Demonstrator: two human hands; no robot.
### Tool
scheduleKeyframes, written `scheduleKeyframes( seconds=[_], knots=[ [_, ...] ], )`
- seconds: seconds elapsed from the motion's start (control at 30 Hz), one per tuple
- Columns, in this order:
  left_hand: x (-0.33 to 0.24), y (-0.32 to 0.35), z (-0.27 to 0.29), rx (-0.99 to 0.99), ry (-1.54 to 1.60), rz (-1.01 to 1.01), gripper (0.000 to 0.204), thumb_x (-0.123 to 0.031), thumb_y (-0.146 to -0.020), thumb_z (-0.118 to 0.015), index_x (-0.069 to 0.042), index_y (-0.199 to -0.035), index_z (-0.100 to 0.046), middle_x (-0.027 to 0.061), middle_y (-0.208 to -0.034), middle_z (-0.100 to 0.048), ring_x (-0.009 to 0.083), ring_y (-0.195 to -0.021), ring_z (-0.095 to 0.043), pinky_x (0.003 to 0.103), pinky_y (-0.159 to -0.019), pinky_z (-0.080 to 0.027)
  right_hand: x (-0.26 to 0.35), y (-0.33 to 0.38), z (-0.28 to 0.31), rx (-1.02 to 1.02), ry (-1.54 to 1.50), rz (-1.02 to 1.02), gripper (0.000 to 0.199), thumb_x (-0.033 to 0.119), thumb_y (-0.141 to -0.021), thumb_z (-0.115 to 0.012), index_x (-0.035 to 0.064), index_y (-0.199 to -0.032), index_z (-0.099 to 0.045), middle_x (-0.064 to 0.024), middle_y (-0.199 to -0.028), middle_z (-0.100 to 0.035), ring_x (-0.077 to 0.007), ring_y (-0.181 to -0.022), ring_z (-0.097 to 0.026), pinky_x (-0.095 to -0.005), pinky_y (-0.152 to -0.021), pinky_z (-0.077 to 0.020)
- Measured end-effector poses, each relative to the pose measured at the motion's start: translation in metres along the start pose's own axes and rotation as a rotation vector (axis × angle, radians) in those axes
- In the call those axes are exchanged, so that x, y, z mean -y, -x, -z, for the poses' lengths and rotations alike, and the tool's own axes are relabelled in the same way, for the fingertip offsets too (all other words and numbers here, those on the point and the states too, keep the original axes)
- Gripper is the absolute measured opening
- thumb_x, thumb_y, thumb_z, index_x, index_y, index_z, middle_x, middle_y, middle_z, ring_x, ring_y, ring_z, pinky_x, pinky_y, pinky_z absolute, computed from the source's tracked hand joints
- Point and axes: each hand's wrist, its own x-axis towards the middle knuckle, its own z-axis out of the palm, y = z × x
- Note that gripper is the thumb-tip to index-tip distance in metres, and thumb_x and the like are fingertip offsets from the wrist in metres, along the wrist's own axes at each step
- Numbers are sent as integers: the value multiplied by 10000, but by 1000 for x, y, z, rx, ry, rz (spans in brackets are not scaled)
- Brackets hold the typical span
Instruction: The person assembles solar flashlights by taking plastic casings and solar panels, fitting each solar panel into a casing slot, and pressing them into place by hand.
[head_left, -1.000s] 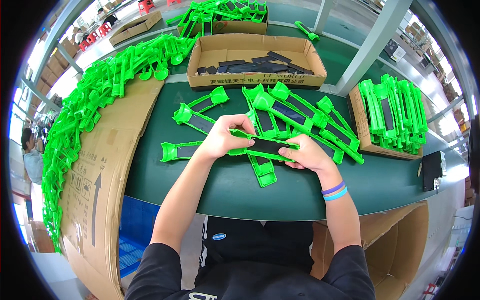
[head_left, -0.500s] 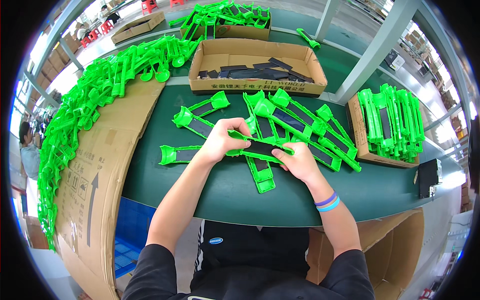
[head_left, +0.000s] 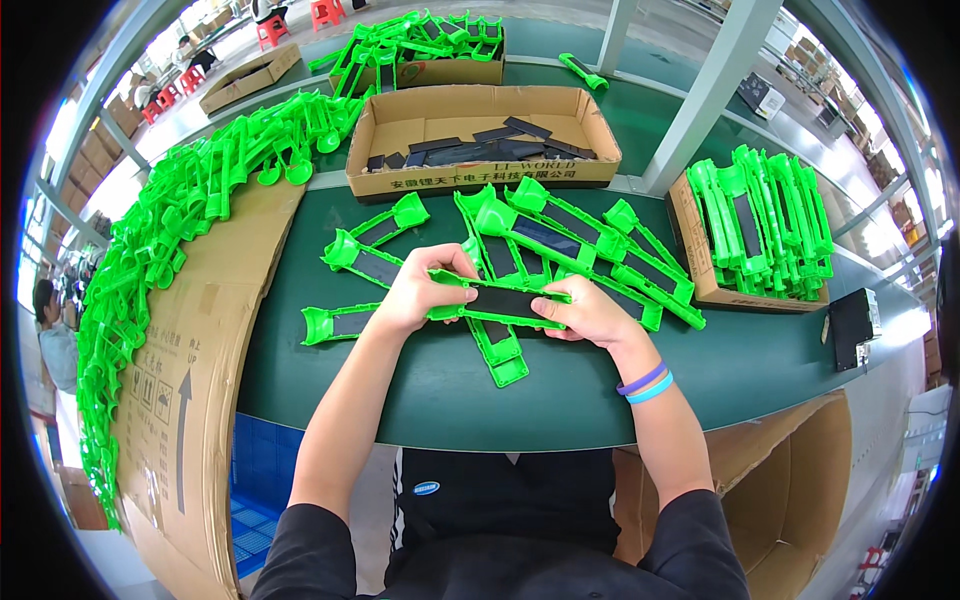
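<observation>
Between my hands is a long green plastic shell (head_left: pixel 526 322), held level just above the green table. A black rectangular strip (head_left: pixel 505 302) lies in its hollow. My left hand (head_left: pixel 424 288) pinches the shell's left end, its thumb at the strip's edge. My right hand (head_left: pixel 592 312) grips the right end, thumb pressed near the strip's other end. Under and behind them lie several similar shells with black strips, among them one shell (head_left: pixel 508 368) pointing toward me and another shell (head_left: pixel 328 324) at the left.
Behind stands a cardboard box (head_left: pixel 483 182) with loose black strips. A smaller box (head_left: pixel 700 265) at the right holds upright green shells. Green parts (head_left: pixel 200 190) heap along a large cardboard carton (head_left: pixel 215 290) at the left. A metal post (head_left: pixel 712 95) rises behind; a black device (head_left: pixel 852 328) sits far right.
The view has shifted a little, so the boxes and table appear further left. Both hands keep hold of the same shell with little visible change in grip.
</observation>
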Motion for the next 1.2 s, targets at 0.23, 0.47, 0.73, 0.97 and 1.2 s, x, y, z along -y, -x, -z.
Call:
scheduleKeyframes(
  seconds=[0.23,0.47,0.73,0.97,1.2],
  knots=[
    [-3,0,2,-2,-48,-6,121,2,-661,-636,-13,-698,-522,42,-689,-534,98,-484,-486,223,-408,-372,6,1,-13,-158,191,93,372,347,-845,-630,-22,-800,-608,-4,-532,-510,-76,-465,-478,-238,-470,-420],
    [-6,1,7,36,-129,26,135,2,-686,-664,-33,-738,-544,-6,-701,-532,62,-619,-480,225,-550,-376,2,0,-8,-45,76,101,344,321,-861,-611,-8,-765,-583,9,-543,-498,-61,-465,-443,-223,-432,-344],
    [-1,-4,1,-117,-30,-77,175,45,-715,-652,-45,-736,-503,21,-768,-526,89,-601,-500,237,-484,-422,6,-2,-18,-452,-13,509,235,78,-815,-641,0,-1003,-525,-37,-776,-576,-69,-589,-512,-209,-488,-404],
    [10,-6,0,-171,-37,-198,201,71,-716,-645,-49,-748,-486,11,-807,-524,83,-679,-506,240,-552,-441,10,0,-26,-879,613,806,204,10,-716,-686,9,-899,-594,-88,-815,-539,-214,-664,-528,-292,-597,-435],
    [12,-6,-11,-169,-201,-215,199,66,-696,-661,-34,-766,-502,5,-824,-541,84,-773,-502,248,-761,-414,6,-2,-24,-854,569,586,172,41,-714,-710,-1,-840,-601,-69,-753,-523,-180,-628,-493,-292,-559,-406]
  ],
)
